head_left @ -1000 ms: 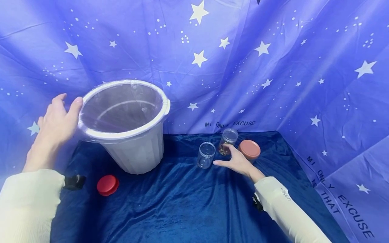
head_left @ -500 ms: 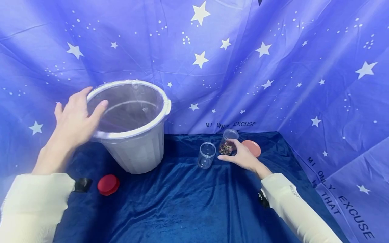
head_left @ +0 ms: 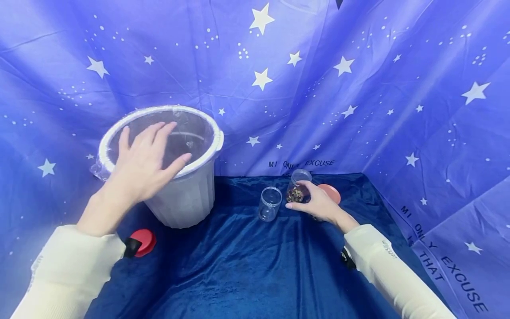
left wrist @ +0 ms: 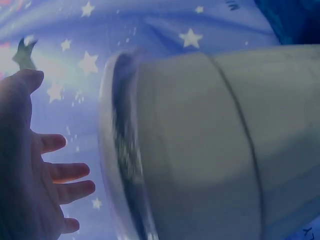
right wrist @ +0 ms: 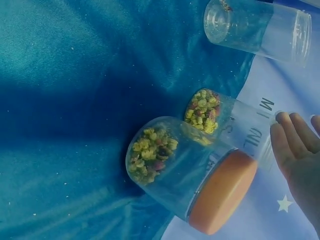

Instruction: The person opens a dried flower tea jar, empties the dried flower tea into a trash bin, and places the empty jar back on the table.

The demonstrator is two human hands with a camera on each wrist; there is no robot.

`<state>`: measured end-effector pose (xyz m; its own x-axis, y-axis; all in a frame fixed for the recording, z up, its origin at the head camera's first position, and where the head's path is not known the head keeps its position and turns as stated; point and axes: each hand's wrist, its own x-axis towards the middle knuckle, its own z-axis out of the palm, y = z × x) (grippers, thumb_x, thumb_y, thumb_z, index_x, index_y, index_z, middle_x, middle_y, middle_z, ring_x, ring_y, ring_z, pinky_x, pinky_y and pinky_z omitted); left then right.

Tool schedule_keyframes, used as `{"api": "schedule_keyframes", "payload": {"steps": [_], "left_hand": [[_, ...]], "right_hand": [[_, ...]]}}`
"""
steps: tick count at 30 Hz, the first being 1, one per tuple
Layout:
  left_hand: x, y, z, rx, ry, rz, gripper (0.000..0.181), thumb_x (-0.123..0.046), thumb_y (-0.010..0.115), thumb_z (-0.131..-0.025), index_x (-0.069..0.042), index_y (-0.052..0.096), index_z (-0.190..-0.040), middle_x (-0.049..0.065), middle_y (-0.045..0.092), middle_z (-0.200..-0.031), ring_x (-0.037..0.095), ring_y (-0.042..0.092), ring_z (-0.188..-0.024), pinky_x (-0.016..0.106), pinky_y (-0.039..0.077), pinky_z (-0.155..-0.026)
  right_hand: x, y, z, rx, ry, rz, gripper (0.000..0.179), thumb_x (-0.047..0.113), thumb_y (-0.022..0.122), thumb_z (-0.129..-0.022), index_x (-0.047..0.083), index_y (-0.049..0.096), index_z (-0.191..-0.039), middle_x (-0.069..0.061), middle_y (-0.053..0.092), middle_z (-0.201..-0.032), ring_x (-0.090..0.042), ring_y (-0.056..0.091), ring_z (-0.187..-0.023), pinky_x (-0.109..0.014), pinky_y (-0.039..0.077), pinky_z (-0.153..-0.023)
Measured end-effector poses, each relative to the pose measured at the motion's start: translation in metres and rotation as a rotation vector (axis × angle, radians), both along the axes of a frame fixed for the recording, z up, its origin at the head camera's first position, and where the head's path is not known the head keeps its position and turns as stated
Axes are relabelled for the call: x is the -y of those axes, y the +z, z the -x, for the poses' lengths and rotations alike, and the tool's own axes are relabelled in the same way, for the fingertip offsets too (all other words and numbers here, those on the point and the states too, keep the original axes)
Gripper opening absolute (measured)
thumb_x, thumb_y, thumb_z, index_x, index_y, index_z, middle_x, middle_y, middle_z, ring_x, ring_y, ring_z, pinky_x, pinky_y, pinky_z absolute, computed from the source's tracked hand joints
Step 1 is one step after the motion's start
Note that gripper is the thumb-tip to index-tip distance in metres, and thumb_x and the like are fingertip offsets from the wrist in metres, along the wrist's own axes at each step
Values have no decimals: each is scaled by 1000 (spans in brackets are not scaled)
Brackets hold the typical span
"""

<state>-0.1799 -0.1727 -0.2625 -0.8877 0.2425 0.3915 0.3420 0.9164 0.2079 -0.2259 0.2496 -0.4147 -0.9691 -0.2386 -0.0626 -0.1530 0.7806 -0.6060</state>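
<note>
Over the mouth of a white bin [head_left: 185, 204] is my left hand [head_left: 139, 164], fingers spread and straight, holding nothing. A clear plastic liner covers the bin's rim. In the left wrist view the bin's grey-white side [left wrist: 200, 135] fills the right, with my fingers short of its rim. My right hand [head_left: 324, 206] is at a lidless clear jar [head_left: 300, 177] with dried flowers at its bottom. Thumb and fingers reach to either side of this jar, and the right wrist view shows straight fingers [right wrist: 295, 140] by its top. The thumb is hidden there.
An uncovered clear jar [head_left: 270, 206] stands left of the flower jar. Another jar of dried flowers with an orange lid [head_left: 330, 192] is partly behind my right hand. A red lid [head_left: 146, 241] lies before the bin on the blue cloth [head_left: 239, 266]. Starry curtains surround the table.
My left hand has swept rightward from beside the bin's left rim to over its mouth. The right hand has shifted slightly up and right against the flower jar; the jars stay put.
</note>
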Motion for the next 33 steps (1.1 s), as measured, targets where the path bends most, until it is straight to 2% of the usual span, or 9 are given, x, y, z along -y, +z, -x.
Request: {"api": "schedule_keyframes", "payload": {"steps": [3, 7, 10, 14, 19, 24, 28, 33], "left_hand": [[-10, -5, -2, -22, -28, 27, 73, -52, 52, -95, -11, 33, -151, 23, 40, -150, 38, 34, -142, 70, 6, -115], [-24, -14, -4, -89, -73, 61, 70, -51, 55, -93, -10, 38, -148, 22, 44, -147, 38, 40, -138, 69, 10, -115], [-35, -21, -6, -159, -113, 85, 70, -53, 53, -92, -8, 43, -145, 21, 47, -144, 38, 43, -135, 68, 15, -115], [-52, -28, -13, -207, -175, 122, 73, -56, 50, -91, -8, 44, -145, 21, 48, -145, 38, 45, -135, 66, 18, -115], [-71, -34, -19, -192, -240, 172, 75, -58, 50, -91, -9, 43, -146, 20, 46, -147, 37, 44, -137, 65, 18, -116], [-82, -43, -21, -168, -273, 181, 73, -57, 52, -91, -9, 45, -146, 20, 47, -147, 37, 43, -139, 65, 19, -117], [-90, -56, -21, -178, -293, 197, 72, -57, 51, -92, -9, 45, -145, 20, 47, -148, 38, 42, -140, 65, 20, -116], [-100, -78, -21, -158, -304, 250, 71, -60, 50, -93, -11, 46, -145, 20, 46, -149, 37, 41, -140, 65, 22, -116]], "right_hand": [[1, 2, 0, -4, 9, 5, 91, 55, 76, -79, 9, 37, -148, -21, 58, -134, -35, 56, -124, -50, 48, -100], [1, 5, 0, -18, 17, -2, 91, 54, 76, -79, 9, 38, -147, -22, 54, -139, -37, 53, -127, -52, 46, -103], [0, 7, -1, -28, 22, -18, 91, 54, 76, -78, 8, 39, -147, -22, 53, -139, -38, 53, -127, -52, 46, -102], [-1, 11, 0, -37, 23, -34, 89, 53, 77, -79, 8, 41, -146, -21, 54, -139, -35, 55, -124, -50, 49, -99], [-3, 15, 1, -47, 7, -76, 89, 58, 75, -78, 10, 42, -146, -18, 55, -137, -31, 57, -120, -46, 53, -91], [-5, 17, 2, -67, -7, -148, 91, 66, 72, -76, 15, 44, -145, -14, 59, -135, -27, 60, -116, -43, 54, -85], [-5, 18, 1, -84, -14, -186, 87, 65, 72, -76, 16, 46, -144, -12, 60, -134, -27, 62, -112, -48, 50, -89], [-6, 20, 1, -81, -6, -221, 84, 64, 71, -78, 16, 48, -143, -14, 57, -138, -37, 53, -124, -60, 40, -98]]}}
